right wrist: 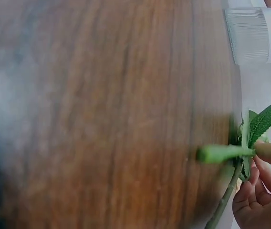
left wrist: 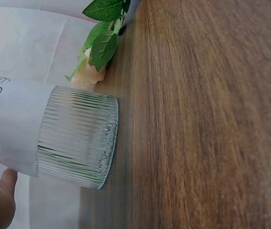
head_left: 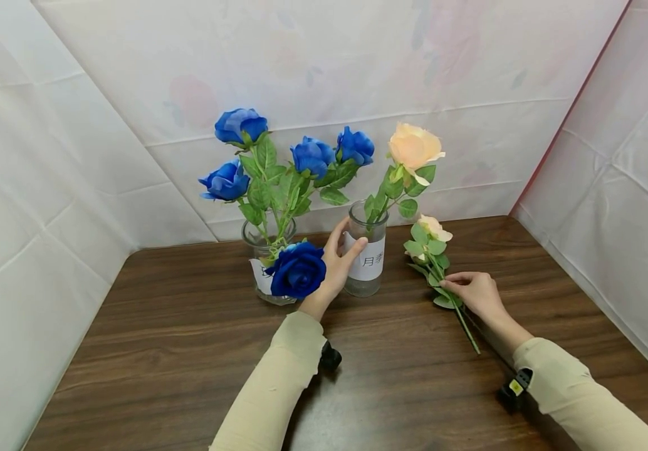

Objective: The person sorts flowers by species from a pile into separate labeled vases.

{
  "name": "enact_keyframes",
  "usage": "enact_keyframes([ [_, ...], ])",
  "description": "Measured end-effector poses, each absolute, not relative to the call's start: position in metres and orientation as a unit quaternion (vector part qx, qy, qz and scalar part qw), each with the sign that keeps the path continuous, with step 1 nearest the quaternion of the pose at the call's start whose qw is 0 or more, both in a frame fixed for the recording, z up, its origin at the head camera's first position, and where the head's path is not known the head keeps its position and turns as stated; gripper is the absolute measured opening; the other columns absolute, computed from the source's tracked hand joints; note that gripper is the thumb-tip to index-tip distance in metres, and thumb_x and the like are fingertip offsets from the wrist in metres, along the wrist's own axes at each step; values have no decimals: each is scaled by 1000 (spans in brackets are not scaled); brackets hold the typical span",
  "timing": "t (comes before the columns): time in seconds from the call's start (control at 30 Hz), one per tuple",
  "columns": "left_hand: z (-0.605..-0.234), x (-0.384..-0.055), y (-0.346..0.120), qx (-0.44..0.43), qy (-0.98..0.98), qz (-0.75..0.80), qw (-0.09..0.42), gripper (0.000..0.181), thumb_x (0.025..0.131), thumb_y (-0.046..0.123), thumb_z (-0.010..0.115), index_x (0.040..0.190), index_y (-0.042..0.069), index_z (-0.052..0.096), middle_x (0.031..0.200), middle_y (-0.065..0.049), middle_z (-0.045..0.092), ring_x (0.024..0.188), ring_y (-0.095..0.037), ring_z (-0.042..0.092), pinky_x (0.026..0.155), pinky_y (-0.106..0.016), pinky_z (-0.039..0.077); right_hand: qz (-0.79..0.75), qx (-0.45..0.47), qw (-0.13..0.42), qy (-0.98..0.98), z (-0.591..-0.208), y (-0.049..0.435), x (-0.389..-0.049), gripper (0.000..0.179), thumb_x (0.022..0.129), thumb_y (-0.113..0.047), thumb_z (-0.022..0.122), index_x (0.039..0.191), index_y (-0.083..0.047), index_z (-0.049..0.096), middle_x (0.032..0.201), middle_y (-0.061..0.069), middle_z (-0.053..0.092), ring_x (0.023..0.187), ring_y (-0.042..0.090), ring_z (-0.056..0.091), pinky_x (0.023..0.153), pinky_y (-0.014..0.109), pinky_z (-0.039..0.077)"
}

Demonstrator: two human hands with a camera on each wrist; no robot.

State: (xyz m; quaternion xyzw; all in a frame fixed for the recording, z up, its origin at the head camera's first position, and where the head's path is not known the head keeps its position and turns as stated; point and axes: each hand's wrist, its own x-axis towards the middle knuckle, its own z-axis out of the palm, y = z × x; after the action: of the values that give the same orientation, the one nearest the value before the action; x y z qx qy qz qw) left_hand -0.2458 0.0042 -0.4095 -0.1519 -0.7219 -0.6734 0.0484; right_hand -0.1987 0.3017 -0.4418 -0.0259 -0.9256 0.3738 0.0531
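My left hand (head_left: 331,272) grips the left side of a ribbed glass vase (left wrist: 80,136), thumb at the front and fingers behind. The vase has a white paper label (head_left: 368,258) with dark characters and holds one peach rose (head_left: 414,147). On the right, my right hand (head_left: 480,294) pinches a green stem (right wrist: 226,153) between thumb and fingertips. It belongs to the pale peach roses (head_left: 435,228) low over the table, their heads pointing away from me. A second stem (right wrist: 225,198) runs beside the pinched one in the right wrist view.
Left of the gripped vase stands another labelled glass vase (head_left: 250,237) with several blue roses (head_left: 313,156). One dark blue rose (head_left: 299,269) droops over its front, close to my left wrist. White patterned cloth (head_left: 188,56) hangs behind and beside the brown wooden table (head_left: 188,351).
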Motion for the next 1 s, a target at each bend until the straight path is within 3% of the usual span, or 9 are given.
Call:
enact_keyframes([
  [0.1,-405,-243,4,-145,-726,-670,42,66,98,34,63,155,18,34,151,-10,40,132,-28,46,110,-47,37,384,-32,55,-921,-440,302,-198,32,94,-24,71,109,3,74,103,22,72,66,16,54,57,28,42],
  [0.27,-410,-245,4,-140,-728,-670,40,72,95,46,65,155,21,34,153,-8,39,135,-26,43,111,-45,36,410,-45,49,-910,-436,303,-195,36,97,-27,67,115,4,71,104,19,72,81,13,62,65,27,50],
  [0.47,-409,-244,4,-137,-728,-671,35,72,95,46,65,155,21,34,153,-7,38,137,-25,40,112,-44,34,452,-65,33,-889,-428,302,-189,45,99,-34,62,124,4,67,108,16,71,80,8,61,65,25,52],
  [0.7,-410,-246,5,-140,-725,-674,38,73,94,49,65,155,21,34,149,-8,43,130,-26,47,109,-46,38,547,-105,41,-830,-417,296,-184,54,98,-37,64,132,5,59,90,-13,70,76,1,60,66,21,52],
  [0.83,-411,-246,5,-148,-717,-680,47,73,94,47,66,154,19,35,144,-11,46,126,-28,50,107,-45,40,615,-103,81,-777,-410,290,-182,45,98,-30,65,129,2,59,83,-21,68,81,-2,61,67,17,50],
  [1.0,-411,-246,4,-149,-717,-680,48,71,95,45,65,154,19,35,144,-11,47,126,-27,50,107,-46,40,721,-93,137,-673,-398,274,-179,17,96,-15,67,111,-8,64,81,-14,71,78,0,65,70,15,48],
])
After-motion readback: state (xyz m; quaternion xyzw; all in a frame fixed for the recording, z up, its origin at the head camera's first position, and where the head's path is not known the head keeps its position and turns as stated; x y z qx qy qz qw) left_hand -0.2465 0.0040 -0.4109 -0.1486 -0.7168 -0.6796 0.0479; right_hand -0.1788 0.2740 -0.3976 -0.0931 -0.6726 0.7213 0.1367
